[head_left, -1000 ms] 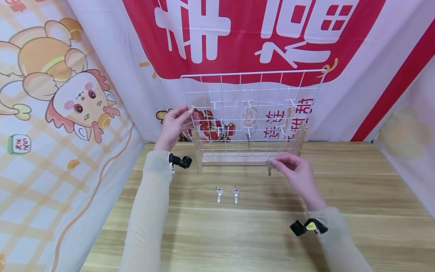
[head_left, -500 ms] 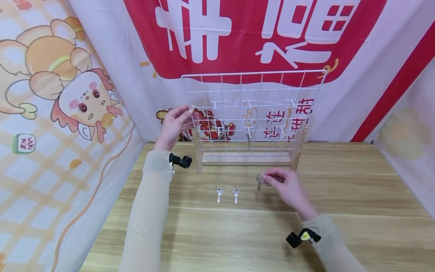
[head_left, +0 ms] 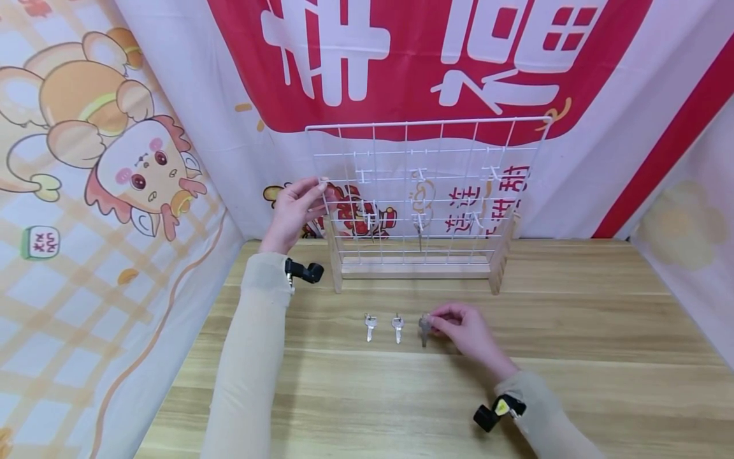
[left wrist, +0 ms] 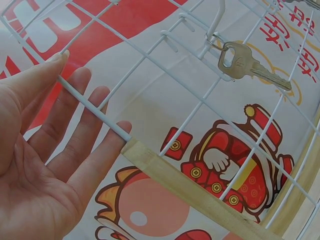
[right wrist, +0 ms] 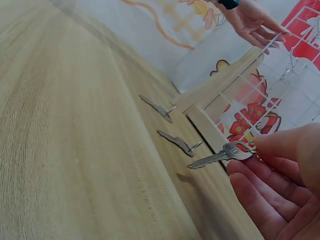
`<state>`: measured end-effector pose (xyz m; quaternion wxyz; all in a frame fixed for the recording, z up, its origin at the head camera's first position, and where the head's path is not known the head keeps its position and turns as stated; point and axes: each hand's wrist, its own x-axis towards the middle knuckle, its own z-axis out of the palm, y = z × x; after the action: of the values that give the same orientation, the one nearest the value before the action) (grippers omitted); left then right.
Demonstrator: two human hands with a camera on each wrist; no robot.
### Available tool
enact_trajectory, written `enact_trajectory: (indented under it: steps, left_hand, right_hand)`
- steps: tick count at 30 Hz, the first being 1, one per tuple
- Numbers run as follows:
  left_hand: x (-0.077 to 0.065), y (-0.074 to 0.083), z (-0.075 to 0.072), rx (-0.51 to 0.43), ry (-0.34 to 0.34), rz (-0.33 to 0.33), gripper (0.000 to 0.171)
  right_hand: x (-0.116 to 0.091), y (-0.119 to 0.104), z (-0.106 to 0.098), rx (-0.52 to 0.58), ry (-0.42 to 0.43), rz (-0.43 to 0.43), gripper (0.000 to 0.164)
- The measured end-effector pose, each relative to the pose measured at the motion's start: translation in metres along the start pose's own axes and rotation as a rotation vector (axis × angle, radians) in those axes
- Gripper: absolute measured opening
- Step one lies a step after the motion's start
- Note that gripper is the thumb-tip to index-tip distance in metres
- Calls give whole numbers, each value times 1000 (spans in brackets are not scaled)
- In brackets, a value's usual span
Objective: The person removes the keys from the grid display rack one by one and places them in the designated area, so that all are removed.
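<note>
One key (right wrist: 222,156) is pinched between the thumb and forefinger of the right hand (head_left: 466,331), the nearer of the two hands, its grip narrow and its other fingers loosely bent. They hold it at the head end, by the ring, leaving the toothed blade bare; it is silver, with an opening in its head. It sits low over the tabletop (head_left: 367,395), where its shadow shows. Just beside it, to the person's left, a middle key (head_left: 398,329) and an outer key (head_left: 371,328) lie side by side with a small gap between, both silver, rings toward the back and blades toward the person. Farther off stands a wooden stand (head_left: 415,270) carrying a white wire grid (head_left: 395,180). The left hand (head_left: 294,210) holds the grid's left edge, thumb on one side of the frame wire and fingers behind it, the fingers fairly spread and gently bent. Two rows of hooks (head_left: 420,173) line the grid. From the lower row's left hook hangs a silver key (left wrist: 250,66), by its ring, blade level with the eye in the left wrist view; from the centre hook hangs a darker key (head_left: 420,240). Behind everything is a red and white cloth (head_left: 401,70).
</note>
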<state>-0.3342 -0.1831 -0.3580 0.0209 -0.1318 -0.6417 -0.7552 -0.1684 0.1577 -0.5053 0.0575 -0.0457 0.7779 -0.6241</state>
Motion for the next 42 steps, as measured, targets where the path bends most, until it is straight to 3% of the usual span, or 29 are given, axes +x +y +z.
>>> enact_trajectory:
  steps: [10,18,42]
  left_hand:
    - [-2,2,1,18,8,3,28]
    - [-2,2,-1,26,0,5,47]
    - [2,-2,-2,10,-3,4,43]
  right_hand:
    - [8,12,8,-127,56,48,8]
    - [9,12,12,-224,74,20,4]
    - [14,17,13,-407,139,9,4]
